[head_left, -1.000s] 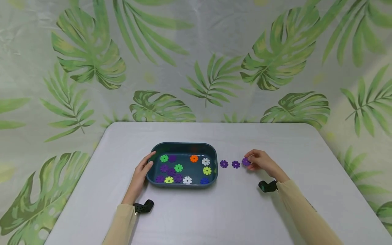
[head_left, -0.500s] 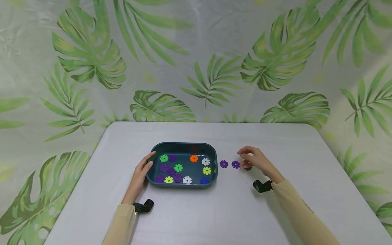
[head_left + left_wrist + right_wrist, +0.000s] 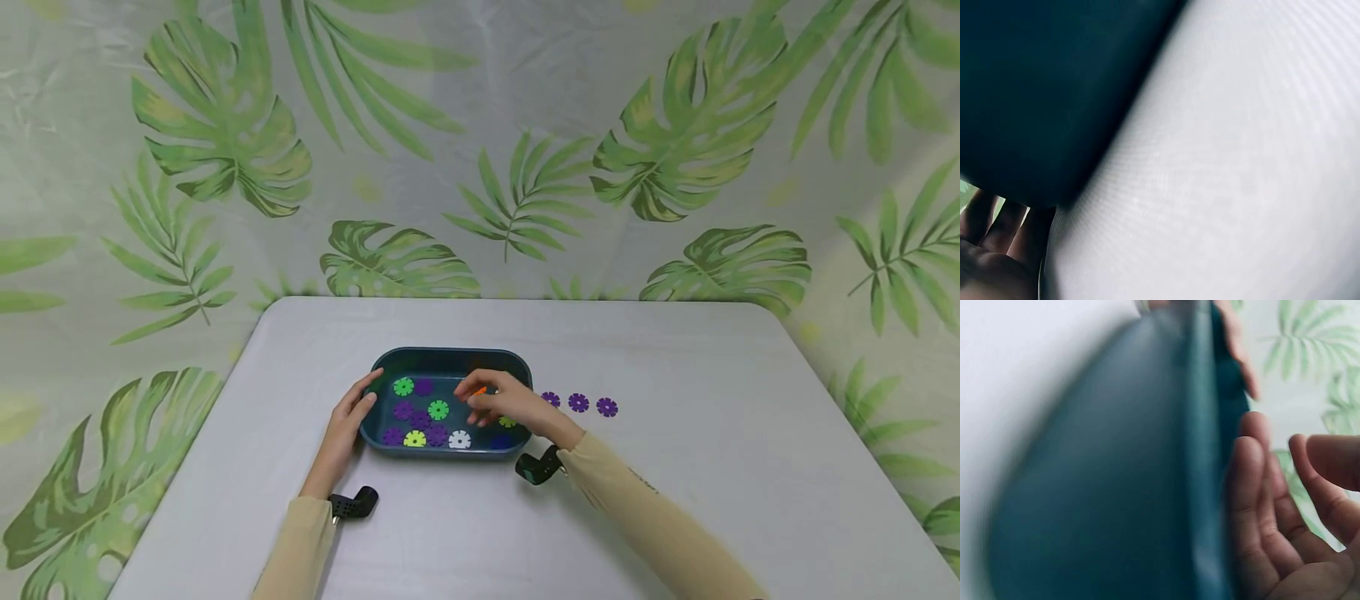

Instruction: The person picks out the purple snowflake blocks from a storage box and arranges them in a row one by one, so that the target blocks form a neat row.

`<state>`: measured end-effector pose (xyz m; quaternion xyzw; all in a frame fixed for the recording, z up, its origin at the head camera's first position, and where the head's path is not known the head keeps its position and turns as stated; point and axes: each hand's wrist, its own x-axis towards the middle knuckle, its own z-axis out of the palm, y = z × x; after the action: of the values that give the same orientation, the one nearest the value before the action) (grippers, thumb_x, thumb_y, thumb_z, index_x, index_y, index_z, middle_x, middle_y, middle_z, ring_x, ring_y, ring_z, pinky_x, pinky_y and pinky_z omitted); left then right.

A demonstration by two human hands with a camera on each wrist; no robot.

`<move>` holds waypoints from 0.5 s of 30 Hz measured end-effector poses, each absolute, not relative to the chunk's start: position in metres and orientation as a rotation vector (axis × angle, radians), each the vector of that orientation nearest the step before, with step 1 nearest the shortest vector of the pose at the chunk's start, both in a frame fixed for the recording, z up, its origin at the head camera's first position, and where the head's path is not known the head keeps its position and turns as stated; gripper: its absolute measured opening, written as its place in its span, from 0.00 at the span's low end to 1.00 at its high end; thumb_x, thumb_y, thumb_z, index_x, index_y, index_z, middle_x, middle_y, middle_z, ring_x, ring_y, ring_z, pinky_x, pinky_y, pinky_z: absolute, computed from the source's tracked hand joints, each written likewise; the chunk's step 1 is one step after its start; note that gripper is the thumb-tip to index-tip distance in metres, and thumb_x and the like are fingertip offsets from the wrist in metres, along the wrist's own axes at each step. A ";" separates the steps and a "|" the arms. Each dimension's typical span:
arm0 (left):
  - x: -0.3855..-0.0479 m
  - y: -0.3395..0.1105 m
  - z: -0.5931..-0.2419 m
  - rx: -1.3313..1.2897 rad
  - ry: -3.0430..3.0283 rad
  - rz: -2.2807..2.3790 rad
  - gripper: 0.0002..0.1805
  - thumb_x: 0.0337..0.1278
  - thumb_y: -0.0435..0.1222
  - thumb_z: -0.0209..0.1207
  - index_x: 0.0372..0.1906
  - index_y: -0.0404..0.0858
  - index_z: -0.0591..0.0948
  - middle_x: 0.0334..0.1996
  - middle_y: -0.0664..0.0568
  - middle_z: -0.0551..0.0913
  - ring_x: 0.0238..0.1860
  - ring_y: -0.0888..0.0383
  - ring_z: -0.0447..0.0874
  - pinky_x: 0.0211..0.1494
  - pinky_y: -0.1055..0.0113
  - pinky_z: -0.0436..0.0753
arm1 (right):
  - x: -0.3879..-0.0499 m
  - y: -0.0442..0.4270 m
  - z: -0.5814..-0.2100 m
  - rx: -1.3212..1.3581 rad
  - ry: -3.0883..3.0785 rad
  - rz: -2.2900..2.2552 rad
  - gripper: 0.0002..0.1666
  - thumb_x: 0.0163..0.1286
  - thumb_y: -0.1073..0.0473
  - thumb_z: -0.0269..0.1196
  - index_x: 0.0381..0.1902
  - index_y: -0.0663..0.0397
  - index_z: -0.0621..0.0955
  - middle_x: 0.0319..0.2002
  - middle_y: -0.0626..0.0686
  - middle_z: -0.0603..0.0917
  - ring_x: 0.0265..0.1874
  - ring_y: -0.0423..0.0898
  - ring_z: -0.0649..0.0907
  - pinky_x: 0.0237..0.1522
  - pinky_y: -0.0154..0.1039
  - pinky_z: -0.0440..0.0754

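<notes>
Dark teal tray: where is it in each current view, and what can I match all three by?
Head: tray slightly left of centre, below the middle.
Left wrist: tray fills the upper left.
Right wrist: tray, blurred, runs top to bottom, mostly left of centre.
Shared landmark: left hand, at the tray's left end in head, lower left in left wrist, top in right wrist.

The tray (image 3: pixel 450 454) is dark teal, and its loose discs (image 3: pixel 438 409) show purple, bright green, yellow, white, orange and blue (the blue nearly sinks into the teal). Three outside discs (image 3: pixel 578 402) are all purple. The tabletop (image 3: pixel 697 383) is white, both sleeves (image 3: pixel 296 546) beige, the pale grey backdrop (image 3: pixel 408 167) printed with green leaves.
</notes>
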<state>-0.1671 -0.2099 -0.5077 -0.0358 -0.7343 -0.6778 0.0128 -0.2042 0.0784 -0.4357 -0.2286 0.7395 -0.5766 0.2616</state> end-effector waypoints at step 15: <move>-0.167 -0.210 -0.508 -0.115 -2.292 -2.106 0.23 0.74 0.41 0.46 0.70 0.47 0.67 0.71 0.55 0.60 0.72 0.58 0.49 0.73 0.53 0.48 | -0.195 0.022 -0.462 -0.572 2.127 -1.285 0.09 0.69 0.70 0.55 0.45 0.65 0.79 0.40 0.56 0.80 0.30 0.50 0.83 0.36 0.40 0.83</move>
<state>-0.1666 -0.2101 -0.5082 -0.0369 -0.7358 -0.6761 0.0135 -0.1945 0.0224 -0.4617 -0.2145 0.7980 -0.4819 0.2914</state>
